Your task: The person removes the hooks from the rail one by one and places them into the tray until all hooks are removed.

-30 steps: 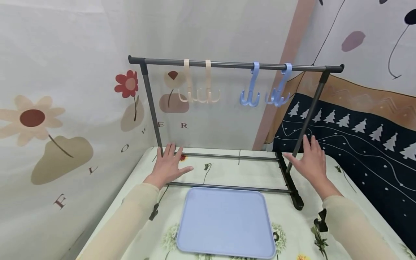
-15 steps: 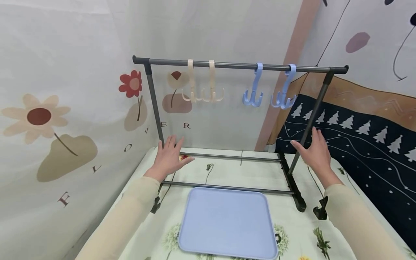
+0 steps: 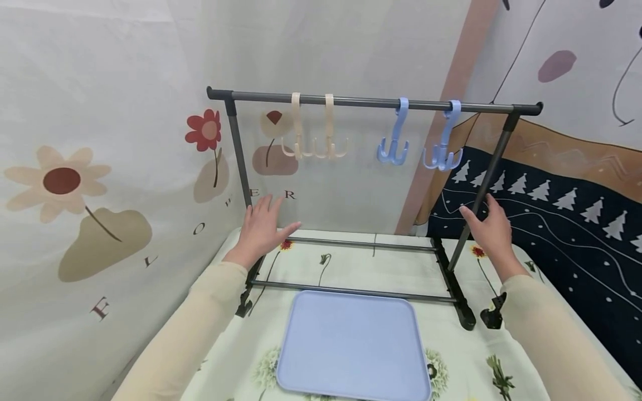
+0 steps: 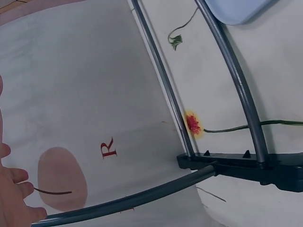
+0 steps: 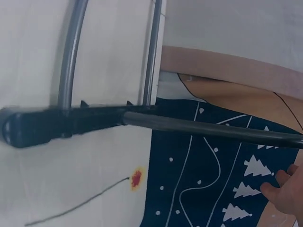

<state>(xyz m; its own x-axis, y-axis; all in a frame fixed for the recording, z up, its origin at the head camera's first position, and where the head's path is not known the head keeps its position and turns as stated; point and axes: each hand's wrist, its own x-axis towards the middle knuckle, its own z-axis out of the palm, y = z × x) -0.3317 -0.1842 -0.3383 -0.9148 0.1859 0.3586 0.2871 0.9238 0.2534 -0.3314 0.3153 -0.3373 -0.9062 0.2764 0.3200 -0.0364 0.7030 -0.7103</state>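
A dark grey metal garment rack stands on the table. Two beige multi-prong hooks hang from the left half of its top bar, and two blue hooks from the right half. My left hand is spread beside the left upright, overlapping its lower part in the head view. Fingers show at the left wrist view's edge, close to that upright. My right hand is at the right upright, thumb on one side of the pole and fingers on the other. Both hands appear relaxed, holding nothing.
A light blue tray lies on the flower-printed tablecloth in front of the rack's base. Behind hangs a pale printed curtain, with a dark blue tree-patterned cloth to the right.
Both hands have risen slightly along the uprights, and the right hand has come nearer its pole. The rightmost blue hook has turned a little. The view has shifted slightly.
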